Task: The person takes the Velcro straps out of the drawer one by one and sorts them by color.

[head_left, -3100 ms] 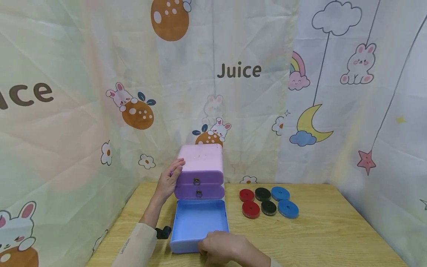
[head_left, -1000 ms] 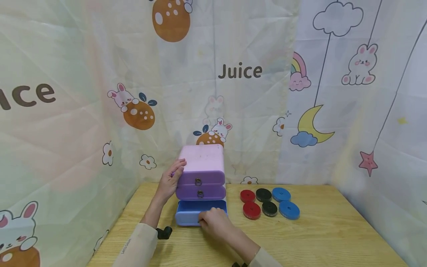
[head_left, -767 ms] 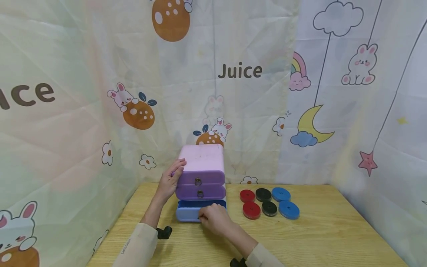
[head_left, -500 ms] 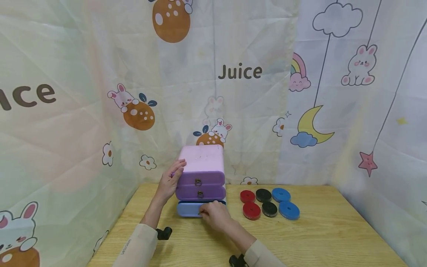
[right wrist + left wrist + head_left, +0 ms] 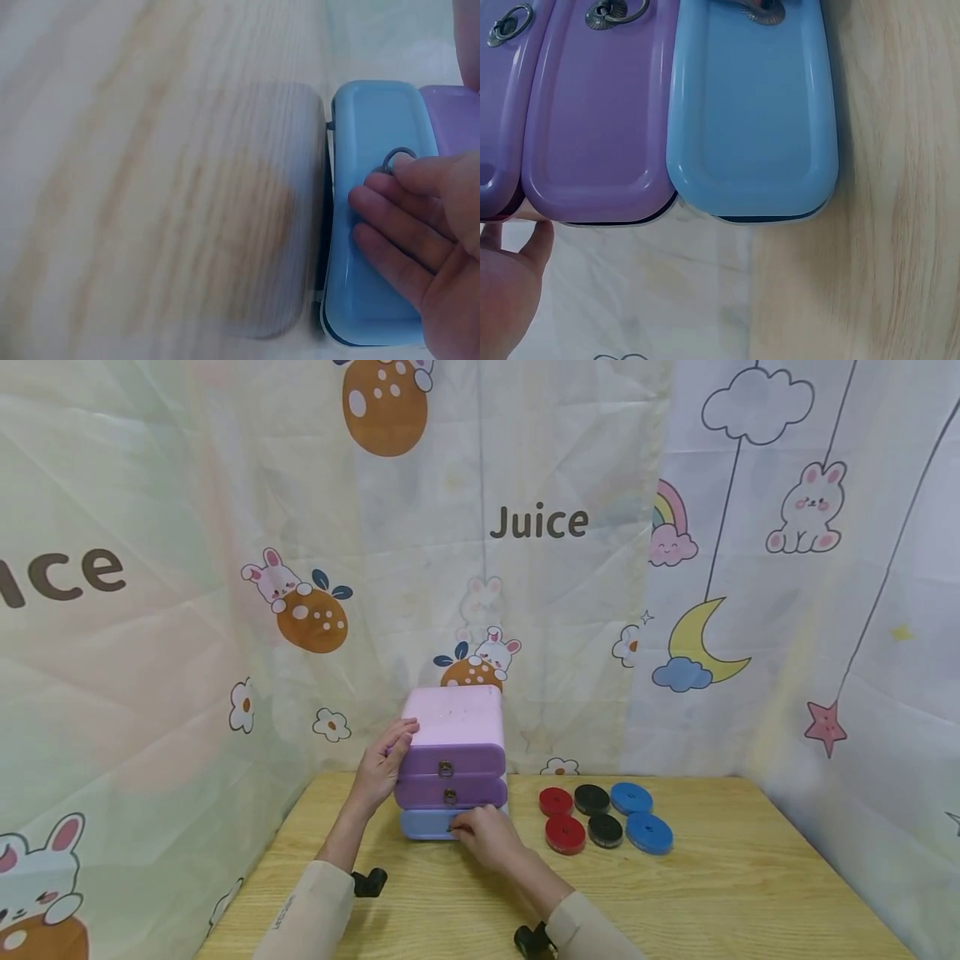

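Observation:
A small chest of drawers (image 5: 452, 714) with a pink top stands at the back of the table. Two purple drawer fronts sit above a light blue bottom drawer (image 5: 425, 825). On the chest's upper left side rests my left hand (image 5: 381, 768), its fingertips reaching over the top edge. My right hand (image 5: 489, 837) is at the blue drawer's front. Thumb and forefinger pinch its ring pull (image 5: 399, 156), while the other fingers lie against the blue front. The blue drawer is almost flush with the chest; a thin dark gap shows at its edge in the left wrist view.
Right of the chest, several flat round discs lie in two rows: red discs (image 5: 565, 833), black discs (image 5: 604, 830) and blue discs (image 5: 648, 832). Black wrist-camera mounts (image 5: 370, 882) show beside both sleeves. Printed cloth (image 5: 562, 610) hangs around the wooden table (image 5: 712, 877).
The blue drawer has slid back from far out to nearly closed, pushed by my right hand at its front. My left hand has stayed on the chest's side.

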`<state>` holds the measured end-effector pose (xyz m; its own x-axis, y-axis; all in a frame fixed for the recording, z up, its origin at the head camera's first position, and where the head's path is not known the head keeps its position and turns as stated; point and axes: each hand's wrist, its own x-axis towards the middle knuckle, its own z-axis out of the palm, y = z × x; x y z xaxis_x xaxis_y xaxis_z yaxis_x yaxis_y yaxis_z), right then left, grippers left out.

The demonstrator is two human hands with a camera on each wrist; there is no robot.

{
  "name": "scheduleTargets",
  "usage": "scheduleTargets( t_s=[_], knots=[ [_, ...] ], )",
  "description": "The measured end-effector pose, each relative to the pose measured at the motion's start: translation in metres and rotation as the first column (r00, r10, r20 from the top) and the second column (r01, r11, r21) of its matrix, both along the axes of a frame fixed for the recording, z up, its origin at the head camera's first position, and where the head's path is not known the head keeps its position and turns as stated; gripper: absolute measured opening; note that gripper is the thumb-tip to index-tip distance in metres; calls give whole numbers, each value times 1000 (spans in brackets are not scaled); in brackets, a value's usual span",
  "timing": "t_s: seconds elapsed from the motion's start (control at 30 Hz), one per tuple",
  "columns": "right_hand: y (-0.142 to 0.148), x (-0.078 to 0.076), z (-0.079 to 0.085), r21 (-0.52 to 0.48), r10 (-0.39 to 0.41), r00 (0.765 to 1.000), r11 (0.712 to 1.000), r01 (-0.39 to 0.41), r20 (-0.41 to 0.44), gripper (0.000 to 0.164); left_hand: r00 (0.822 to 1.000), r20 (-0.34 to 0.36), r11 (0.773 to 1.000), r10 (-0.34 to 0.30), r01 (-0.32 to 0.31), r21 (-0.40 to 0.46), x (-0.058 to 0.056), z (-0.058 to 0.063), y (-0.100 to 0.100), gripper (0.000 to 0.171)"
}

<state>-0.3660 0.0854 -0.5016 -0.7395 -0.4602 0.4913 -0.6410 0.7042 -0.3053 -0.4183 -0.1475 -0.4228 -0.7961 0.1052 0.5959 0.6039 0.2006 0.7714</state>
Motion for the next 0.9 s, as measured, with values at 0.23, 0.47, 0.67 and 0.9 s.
scheduleTargets(
  t_s=[0.23,0.47,0.67,0.9],
  knots=[
    [0,-2,3,-19,1,1000,1000,-1,21,6,1000,-5,1000,-3,3,10,-1,2,3,33],
    [-1,-3,4,-8,-26,999,1000,26,40,7,1000,6,1000,5,-5,16,0,6,4,34],
    [-1,-3,7,6,-22,999,1000,22,41,7,1000,21,1000,11,-12,28,0,4,4,36],
    [4,4,11,104,28,994,994,-39,102,16,1000,29,999,-3,2,39,0,3,3,36]
  ],
)
